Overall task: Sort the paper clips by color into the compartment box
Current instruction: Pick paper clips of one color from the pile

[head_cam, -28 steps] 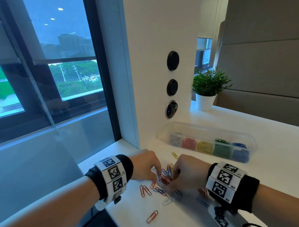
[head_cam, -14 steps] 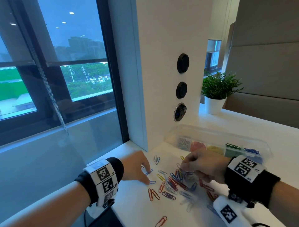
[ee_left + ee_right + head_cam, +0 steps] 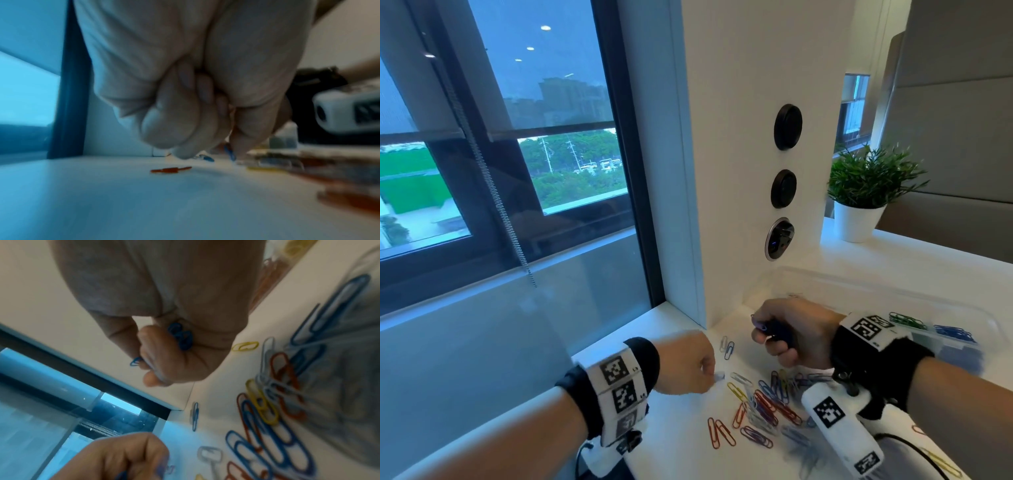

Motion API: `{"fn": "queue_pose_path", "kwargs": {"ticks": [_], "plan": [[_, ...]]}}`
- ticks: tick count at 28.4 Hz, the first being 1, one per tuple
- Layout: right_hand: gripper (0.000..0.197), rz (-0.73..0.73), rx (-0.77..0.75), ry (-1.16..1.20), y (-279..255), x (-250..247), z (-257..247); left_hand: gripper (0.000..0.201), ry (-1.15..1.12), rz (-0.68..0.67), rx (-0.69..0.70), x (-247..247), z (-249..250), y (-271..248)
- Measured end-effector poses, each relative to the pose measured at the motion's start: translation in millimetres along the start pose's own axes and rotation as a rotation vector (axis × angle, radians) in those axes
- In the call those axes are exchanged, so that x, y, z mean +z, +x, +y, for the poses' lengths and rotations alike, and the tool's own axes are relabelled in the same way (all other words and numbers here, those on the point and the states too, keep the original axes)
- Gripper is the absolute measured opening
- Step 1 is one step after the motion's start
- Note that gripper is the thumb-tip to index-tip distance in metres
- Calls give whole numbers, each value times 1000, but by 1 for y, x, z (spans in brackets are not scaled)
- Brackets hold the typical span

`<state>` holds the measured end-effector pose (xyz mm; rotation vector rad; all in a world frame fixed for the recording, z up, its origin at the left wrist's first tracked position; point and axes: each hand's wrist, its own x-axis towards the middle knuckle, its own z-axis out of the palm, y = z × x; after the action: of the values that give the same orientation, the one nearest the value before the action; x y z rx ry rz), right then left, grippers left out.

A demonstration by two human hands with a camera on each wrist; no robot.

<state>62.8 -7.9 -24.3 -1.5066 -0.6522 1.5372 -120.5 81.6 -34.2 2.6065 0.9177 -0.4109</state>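
Loose paper clips (image 3: 767, 404) in red, blue, yellow and silver lie heaped on the white table, seen close up in the right wrist view as a clip heap (image 3: 273, 402). My right hand (image 3: 763, 329) hovers above the heap near the wall, fist curled round several blue clips (image 3: 180, 337), with one more pinched at the fingertips (image 3: 135, 361). My left hand (image 3: 714, 375) rests at the heap's left edge, fingers curled down onto a blue clip (image 3: 230, 153). The clear compartment box (image 3: 893, 294) stands behind my right wrist; green clips (image 3: 907, 320) and blue ones (image 3: 955, 334) show in it.
A white column with three round black sockets (image 3: 787, 126) rises just behind the clips. A potted plant (image 3: 866, 195) stands on the ledge at back right. The table's edge drops off at the left, by the window. Two red clips (image 3: 719, 431) lie apart in front.
My right hand rose from the heap with blue clips and drew back toward the wall. My left hand slid left, off the heap, and its fingers curled round a blue clip.
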Motion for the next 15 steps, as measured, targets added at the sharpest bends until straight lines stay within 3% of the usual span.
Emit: {"fn": "queue_pose_path", "kwargs": {"ticks": [3,5,8,10,11,13,15], "plan": [[11,-71,-3,135,-3,-7,1,31,-806,-104,-150,-13,-8,1],[16,-46,-2,199,-7,-13,5,25,-1271,-166,-106,-20,-14,4],[11,-36,26,171,-15,-19,12,24,-1533,-185,-19,-22,-13,13],[3,-11,53,99,-21,-22,16,35,-1444,-146,-70,-22,-4,22],[7,27,55,15,-23,-24,17,40,-1262,-91,-87,-22,2,24],[13,151,5,-295,-28,-20,18,36,-709,78,-83,-22,14,29],[18,239,-101,-765,-31,-13,18,23,-189,170,41,-21,18,32]]}}
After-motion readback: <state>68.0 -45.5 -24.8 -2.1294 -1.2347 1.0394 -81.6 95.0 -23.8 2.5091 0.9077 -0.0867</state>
